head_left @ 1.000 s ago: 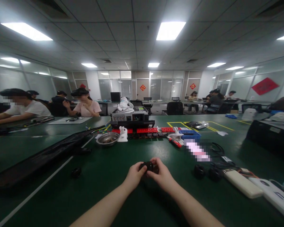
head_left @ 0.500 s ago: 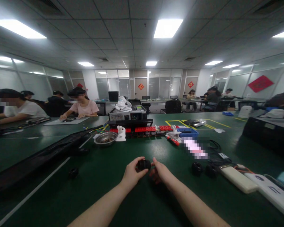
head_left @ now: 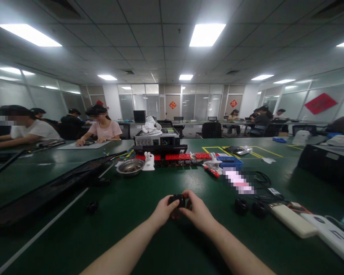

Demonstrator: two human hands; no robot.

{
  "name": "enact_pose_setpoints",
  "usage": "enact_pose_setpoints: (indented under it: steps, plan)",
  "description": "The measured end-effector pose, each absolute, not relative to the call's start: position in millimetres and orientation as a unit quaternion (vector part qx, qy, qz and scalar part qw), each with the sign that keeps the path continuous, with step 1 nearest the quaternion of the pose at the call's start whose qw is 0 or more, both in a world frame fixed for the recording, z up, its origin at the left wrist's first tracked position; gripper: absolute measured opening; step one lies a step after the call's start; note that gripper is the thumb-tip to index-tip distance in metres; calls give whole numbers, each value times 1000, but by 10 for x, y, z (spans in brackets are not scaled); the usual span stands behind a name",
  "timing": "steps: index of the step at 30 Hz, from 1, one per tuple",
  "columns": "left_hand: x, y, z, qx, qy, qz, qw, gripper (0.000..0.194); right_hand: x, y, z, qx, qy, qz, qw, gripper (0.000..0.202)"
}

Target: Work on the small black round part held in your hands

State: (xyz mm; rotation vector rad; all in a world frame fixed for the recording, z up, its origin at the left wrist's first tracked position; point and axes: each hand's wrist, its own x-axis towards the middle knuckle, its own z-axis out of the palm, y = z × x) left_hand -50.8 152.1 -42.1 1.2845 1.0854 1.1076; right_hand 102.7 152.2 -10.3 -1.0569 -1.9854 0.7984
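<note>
A small round black part is held between both hands above the green table. My left hand grips its left side, thumb on top. On its right side, the fingers and thumb of my right hand are closed round it. Similar black round parts lie on the table: one to the left, and two to the right, a nearer one and another beside it.
Ahead stand a metal bowl, a white stand, red strips, a blue tray and a red-handled tool. A long black panel lies left; a cream power bank lies right. People sit beyond.
My right hand has closed on the right side of the black part, which it was only near before. The view has shifted slightly, so the scene sits a little further right.
</note>
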Motion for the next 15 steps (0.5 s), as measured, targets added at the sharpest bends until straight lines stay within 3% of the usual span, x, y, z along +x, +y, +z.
enact_pose_setpoints:
  steps: [5,7,10,13,15]
  plan:
    - [-545,1521,-372,515,434,448,588,43,1032,1494,-121,-417,-796,253,358,39]
    - [-554,1526,-370,512,445,468,566,41,1025,1505,-141,-418,-786,267,371,54]
    - [-559,1524,-373,549,472,509,464,41,1012,1560,-175,-450,-732,317,402,71]
    - [-556,1474,-345,633,494,497,329,43,1004,1646,-219,-509,-650,429,366,49]
    - [-550,1418,-310,685,503,459,259,45,1000,1693,-250,-525,-615,496,317,48]
